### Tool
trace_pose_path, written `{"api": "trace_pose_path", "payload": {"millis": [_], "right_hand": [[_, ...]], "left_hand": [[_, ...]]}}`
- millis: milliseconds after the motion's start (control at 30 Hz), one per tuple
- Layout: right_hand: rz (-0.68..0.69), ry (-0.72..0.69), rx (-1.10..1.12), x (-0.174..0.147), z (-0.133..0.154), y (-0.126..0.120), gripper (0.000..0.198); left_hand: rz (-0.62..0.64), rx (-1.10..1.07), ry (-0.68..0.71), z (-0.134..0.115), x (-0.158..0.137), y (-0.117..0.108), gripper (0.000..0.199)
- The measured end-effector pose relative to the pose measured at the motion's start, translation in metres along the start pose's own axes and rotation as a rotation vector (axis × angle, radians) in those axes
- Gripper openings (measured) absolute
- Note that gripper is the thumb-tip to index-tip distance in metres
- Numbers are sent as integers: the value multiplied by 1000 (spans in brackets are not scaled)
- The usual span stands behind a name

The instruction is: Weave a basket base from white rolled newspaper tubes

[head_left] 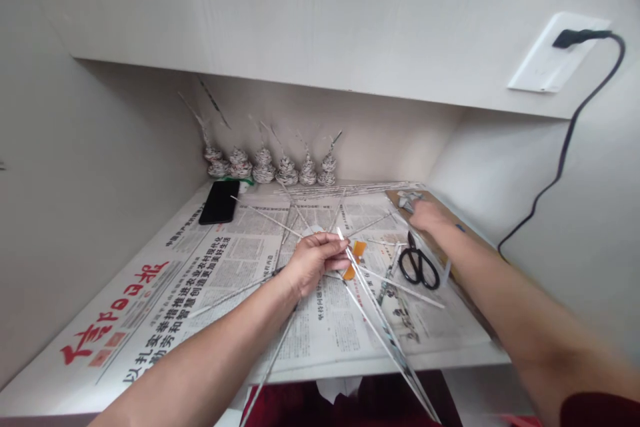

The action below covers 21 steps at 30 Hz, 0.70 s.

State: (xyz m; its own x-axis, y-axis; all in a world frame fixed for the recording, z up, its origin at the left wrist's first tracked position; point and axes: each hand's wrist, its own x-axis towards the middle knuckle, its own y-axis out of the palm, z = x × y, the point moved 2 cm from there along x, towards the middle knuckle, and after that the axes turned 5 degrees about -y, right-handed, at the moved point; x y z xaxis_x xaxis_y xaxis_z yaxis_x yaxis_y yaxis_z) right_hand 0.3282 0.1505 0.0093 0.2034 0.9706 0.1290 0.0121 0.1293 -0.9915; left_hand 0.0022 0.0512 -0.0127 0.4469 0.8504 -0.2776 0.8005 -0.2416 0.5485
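Both forearms stretched out from the bottom edge over a newspaper-covered tabletop [165,293]. Left hand [313,260] was closed around the hub of a star of rolled paper sticks [373,310], pinching where the spokes cross; the long spokes fanned outward, two of them running down past the tabletop's front edge. Right hand [425,213] lay further back on a brown board [463,223], fingers curled over a small bundle of grey paper pieces [409,199]; whether it had actually gripped them I could not tell. Judging by this, the work stood at holding the spoke frame steady while fetching more material, and the next move would call for keeping the crossing pinched tight so the spokes did not slip apart. Those sticks looked thin, stiff and pale, printed with newsprint. Black scissors [419,265] lay between the hands, an orange scrap [356,255] just beside the left fingers. Six coiled paper cones [273,167] lined the back wall, near a dark phone [220,202].
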Motion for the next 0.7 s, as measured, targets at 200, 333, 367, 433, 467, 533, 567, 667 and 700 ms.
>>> {"api": "trace_pose_path", "payload": {"millis": [200, 333, 367, 433, 467, 533, 567, 667, 700], "right_hand": [[-106, 54, -22, -32, 13, -18, 36], [-251, -76, 430, -63, 53, -30, 19], [-222, -122, 542, -69, 65, -29, 19], [-180, -206, 739, -81, 88, -27, 19], [-152, -243, 802, -87, 98, -24, 19], [-111, -282, 895, -95, 113, -15, 20], [-94, -296, 945, -98, 117, -11, 20], [-4, -318, 1162, -104, 124, 4, 21], [39, -321, 1237, -105, 124, 8, 23]], "left_hand": [[-4, 20, 5, -1, 1, -1, 14], [2, 27, 14, 0, 1, -3, 13], [3, 30, 18, 0, 1, -3, 12], [5, 38, 22, -1, 0, -3, 12], [6, 42, 23, -1, 0, -2, 11], [5, 46, 24, -2, 0, -2, 12], [3, 45, 24, -2, 0, -2, 12], [-7, 38, 24, -3, 0, -3, 13], [-10, 38, 23, -3, 0, -3, 13]]}}
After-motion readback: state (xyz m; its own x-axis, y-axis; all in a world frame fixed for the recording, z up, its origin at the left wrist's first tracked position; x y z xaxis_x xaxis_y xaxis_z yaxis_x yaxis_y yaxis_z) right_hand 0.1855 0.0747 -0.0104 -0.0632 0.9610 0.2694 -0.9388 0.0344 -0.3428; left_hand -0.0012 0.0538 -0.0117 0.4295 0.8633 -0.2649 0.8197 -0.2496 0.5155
